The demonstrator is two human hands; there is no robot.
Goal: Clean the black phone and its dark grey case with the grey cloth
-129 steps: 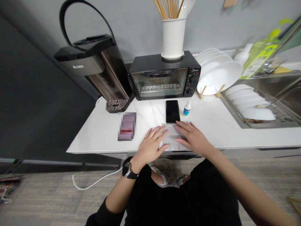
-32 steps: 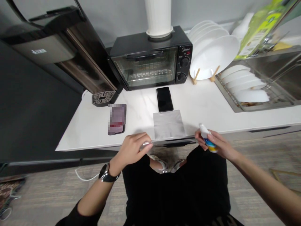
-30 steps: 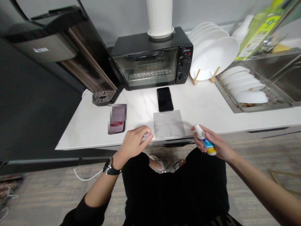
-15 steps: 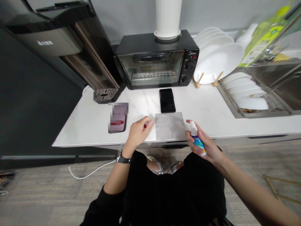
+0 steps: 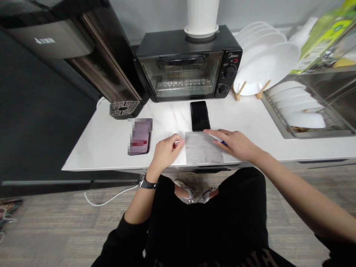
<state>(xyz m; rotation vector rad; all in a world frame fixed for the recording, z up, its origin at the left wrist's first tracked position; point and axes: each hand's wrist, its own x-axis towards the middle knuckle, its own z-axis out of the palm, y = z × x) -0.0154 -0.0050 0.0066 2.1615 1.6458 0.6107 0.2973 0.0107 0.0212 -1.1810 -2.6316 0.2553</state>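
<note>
My right hand (image 5: 235, 144) is closed around a small spray bottle (image 5: 218, 138), now lying nearly level over a grey cloth (image 5: 204, 148). Most of the bottle is hidden under the fingers, and the index finger stretches to the black phone (image 5: 200, 116) at the cloth's far edge. To the left of the cloth, my left hand (image 5: 167, 150) rests on the counter, its fingers curled around a small whitish, see-through piece (image 5: 177, 141) that I cannot make out fully. Beyond that hand lies a second phone (image 5: 140, 136), its screen blurred out.
A toaster oven (image 5: 183, 66) with a white pot (image 5: 202, 16) on top stands behind the phones. At the left is a water dispenser (image 5: 111, 70). Plates (image 5: 267, 66) in a wooden rack and a sink (image 5: 294, 135) with dishes are on the right of the white counter (image 5: 94, 154).
My right hand has moved up and inward with the spray bottle, turning it from upright to nearly level over the cloth. My left hand stays almost where it was.
</note>
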